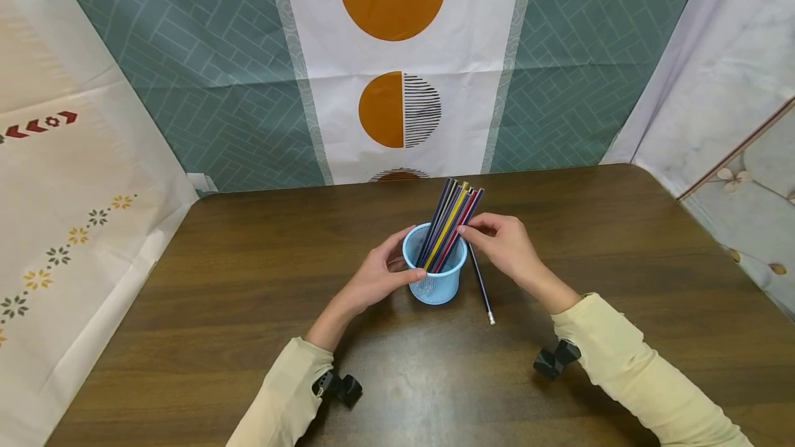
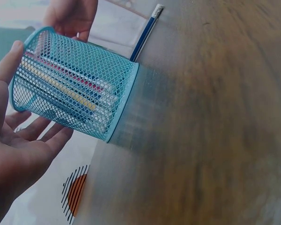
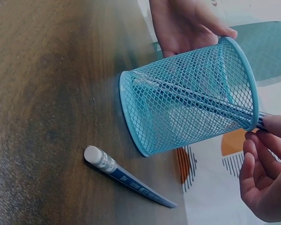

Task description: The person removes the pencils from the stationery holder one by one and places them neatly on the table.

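Note:
A light blue mesh pencil cup [image 1: 436, 290] stands upright on the table, with a bundle of pencils [image 1: 448, 226] leaning in it toward the right. Dark blue, yellow and red barrels show through the mesh. My left hand [image 1: 380, 273] holds the cup from the left, thumb at the near rim and fingers curved round the far side. At the right rim, my right hand [image 1: 506, 245] pinches pencils between thumb and forefinger. One dark blue pencil [image 3: 136, 184] with a white eraser lies on the table just right of the cup, its eraser end toward me.
The brown wooden table [image 1: 261, 323] reaches back to a patterned cloth [image 1: 242, 88] hanging behind it. More light cloths hang at the left and right sides. A black wrist camera [image 1: 338, 386] sits at the left sleeve, another black camera [image 1: 557, 359] at the right sleeve.

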`<state>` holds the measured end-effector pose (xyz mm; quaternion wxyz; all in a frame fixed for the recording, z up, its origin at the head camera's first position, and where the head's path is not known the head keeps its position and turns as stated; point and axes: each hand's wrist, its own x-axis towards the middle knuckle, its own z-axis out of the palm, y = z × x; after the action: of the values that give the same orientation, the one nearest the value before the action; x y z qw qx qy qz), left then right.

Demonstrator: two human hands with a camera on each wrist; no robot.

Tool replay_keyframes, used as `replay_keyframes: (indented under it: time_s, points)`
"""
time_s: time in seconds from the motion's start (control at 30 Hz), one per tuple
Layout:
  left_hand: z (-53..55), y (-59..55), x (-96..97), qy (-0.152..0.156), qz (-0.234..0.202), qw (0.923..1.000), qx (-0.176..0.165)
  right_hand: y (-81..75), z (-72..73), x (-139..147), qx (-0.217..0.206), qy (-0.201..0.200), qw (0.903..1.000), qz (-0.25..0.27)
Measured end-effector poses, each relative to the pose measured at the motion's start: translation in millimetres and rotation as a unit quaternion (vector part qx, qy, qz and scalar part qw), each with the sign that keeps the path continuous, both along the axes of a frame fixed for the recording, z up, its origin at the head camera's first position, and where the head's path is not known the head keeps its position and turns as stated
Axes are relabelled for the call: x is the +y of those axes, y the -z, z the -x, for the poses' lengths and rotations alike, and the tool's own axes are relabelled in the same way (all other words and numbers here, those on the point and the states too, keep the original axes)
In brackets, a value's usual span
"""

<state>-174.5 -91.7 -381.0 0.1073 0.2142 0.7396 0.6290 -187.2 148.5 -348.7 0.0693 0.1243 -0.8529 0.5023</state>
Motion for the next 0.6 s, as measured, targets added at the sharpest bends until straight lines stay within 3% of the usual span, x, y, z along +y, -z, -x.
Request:
replay_keyframes:
  time_s: [0.37, 0.6]
  points:
    - [0.0, -1.7, -0.2, 0.002, -0.007, 1.0, -0.003, -6.8, 0.2, 2.9, -0.014, -0.013, 0.9993, 0.031]
    - [0.1, 0.3, 0.5, 0.008, -0.018, 0.9998, 0.005, -8.6, -2.5, 3.2, -0.001, -0.006, 0.9992, 0.04]
